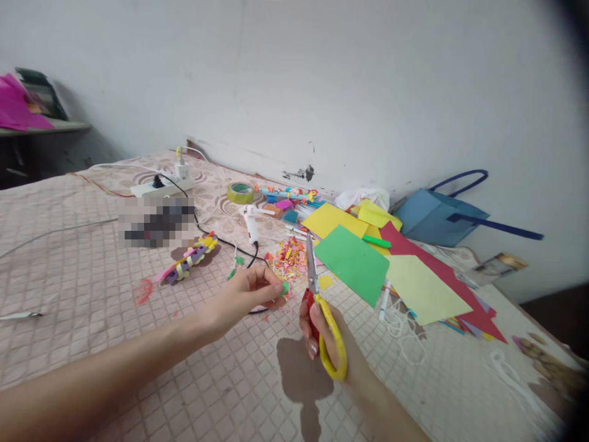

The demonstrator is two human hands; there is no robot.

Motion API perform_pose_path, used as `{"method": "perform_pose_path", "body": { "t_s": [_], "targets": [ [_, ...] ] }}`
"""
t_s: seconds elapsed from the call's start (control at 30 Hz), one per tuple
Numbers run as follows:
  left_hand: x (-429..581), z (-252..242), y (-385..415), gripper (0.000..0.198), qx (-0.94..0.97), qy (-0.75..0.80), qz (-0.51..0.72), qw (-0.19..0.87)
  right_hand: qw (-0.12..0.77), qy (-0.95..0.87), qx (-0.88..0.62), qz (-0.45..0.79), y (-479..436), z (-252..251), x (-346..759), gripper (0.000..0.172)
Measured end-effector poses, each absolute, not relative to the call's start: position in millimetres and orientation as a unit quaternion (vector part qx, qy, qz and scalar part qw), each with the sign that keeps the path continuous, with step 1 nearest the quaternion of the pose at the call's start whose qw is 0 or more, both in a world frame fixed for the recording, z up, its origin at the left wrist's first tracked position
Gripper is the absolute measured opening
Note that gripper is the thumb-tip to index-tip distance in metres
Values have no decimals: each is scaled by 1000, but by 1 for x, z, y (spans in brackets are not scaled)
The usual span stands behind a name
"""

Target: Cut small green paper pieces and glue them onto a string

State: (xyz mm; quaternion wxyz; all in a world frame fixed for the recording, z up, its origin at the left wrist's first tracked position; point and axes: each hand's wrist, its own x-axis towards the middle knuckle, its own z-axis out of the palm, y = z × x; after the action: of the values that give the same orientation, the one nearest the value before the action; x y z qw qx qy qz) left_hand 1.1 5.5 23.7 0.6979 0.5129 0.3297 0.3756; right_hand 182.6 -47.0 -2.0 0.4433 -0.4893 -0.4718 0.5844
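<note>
My right hand point(313, 331) is closed around the handles of a pair of scissors point(313, 270), one loop yellow and the other red. The blades point up and away, and they look closed or almost closed. Left of them, my left hand point(252, 287) pinches a small green paper piece point(284, 288) between thumb and fingertips. The piece is apart from the blades. Small green cutouts point(238, 262) lie just beyond my left hand. A heap of colourful paper bits point(291, 256) lies behind the two hands.
A white glue gun point(251, 224) with a black cord stands behind the bits. Green sheet point(354, 264), other coloured paper and white string point(405, 322) lie to the right, near a blue bag point(437, 218). Leftward are a decorated stick point(189, 259), a tape roll point(240, 193) and a power strip point(163, 186).
</note>
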Motion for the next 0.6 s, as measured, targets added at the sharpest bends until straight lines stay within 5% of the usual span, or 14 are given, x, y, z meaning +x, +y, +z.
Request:
{"method": "perform_pose_path", "body": {
  "t_s": [0.6],
  "targets": [
    [11, 8, -9, 18, 606, 342, 282, 660, 472, -482, -500, 543, -49, 4, 176, 23]
  ]
}}
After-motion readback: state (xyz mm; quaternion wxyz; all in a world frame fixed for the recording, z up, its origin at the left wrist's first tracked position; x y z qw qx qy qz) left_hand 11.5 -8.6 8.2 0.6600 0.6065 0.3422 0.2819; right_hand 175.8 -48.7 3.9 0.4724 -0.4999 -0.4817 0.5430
